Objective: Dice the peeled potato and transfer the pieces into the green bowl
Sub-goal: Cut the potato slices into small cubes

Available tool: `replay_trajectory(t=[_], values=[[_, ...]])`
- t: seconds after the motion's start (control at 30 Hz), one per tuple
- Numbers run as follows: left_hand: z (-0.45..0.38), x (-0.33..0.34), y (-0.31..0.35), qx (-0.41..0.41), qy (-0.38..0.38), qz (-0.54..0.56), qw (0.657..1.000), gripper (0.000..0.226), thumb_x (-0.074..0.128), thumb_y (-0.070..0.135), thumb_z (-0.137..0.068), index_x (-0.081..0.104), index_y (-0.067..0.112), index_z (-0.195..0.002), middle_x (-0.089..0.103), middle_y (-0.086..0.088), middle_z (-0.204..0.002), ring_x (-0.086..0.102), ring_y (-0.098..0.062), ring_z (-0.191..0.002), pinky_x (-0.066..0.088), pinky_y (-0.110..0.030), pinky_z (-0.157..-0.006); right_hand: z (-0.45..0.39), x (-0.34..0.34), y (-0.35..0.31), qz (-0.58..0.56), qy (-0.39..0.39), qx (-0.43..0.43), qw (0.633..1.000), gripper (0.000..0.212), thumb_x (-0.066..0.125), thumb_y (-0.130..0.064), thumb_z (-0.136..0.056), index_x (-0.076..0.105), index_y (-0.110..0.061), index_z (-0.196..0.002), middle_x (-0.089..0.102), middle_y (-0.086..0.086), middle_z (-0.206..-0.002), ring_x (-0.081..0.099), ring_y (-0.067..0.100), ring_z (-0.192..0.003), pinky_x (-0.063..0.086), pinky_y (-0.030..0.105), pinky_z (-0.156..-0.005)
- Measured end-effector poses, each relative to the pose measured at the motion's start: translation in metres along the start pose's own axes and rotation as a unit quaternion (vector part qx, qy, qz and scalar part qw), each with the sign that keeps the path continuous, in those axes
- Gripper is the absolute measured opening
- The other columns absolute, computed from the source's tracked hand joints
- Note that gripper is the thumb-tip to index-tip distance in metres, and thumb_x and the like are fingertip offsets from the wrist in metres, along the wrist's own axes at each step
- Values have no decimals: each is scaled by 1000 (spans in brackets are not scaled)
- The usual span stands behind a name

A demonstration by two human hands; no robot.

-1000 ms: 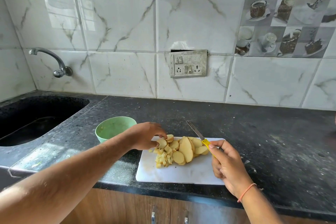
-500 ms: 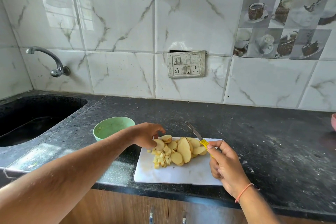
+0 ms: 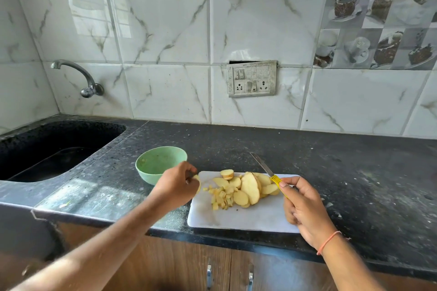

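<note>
Potato pieces pinched in the left hand (image 3: 176, 186) have come off the pile, the hand now drawn back to the white cutting board's (image 3: 246, 217) left edge, beside the green bowl (image 3: 156, 163). Sliced and diced potato (image 3: 238, 190) lies mid-board. At the board's right edge, the right hand (image 3: 301, 205) grips the yellow-handled knife (image 3: 267, 169), blade pointing away. Everything sits on the dark desk (image 3: 354, 172).
</note>
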State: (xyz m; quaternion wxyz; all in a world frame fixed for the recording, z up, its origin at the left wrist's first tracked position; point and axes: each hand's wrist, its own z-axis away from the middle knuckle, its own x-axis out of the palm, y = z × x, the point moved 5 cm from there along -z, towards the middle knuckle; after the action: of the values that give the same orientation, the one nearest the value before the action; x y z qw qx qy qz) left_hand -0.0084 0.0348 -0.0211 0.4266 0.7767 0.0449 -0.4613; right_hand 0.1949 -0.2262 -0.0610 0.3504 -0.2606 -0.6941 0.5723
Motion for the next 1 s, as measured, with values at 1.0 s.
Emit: replay_trajectory(t=[1.0], values=[[27,23,-48,48,-143,133,980,55,79,20,-85,67,35,-137,71,13,-104,55,0,-59,47,-18,-60,78,151,11,718,-14,-147,681,42,36,-17,-102,31,-17,-143,73,3,-92,70,27,-79,41,34,-54]])
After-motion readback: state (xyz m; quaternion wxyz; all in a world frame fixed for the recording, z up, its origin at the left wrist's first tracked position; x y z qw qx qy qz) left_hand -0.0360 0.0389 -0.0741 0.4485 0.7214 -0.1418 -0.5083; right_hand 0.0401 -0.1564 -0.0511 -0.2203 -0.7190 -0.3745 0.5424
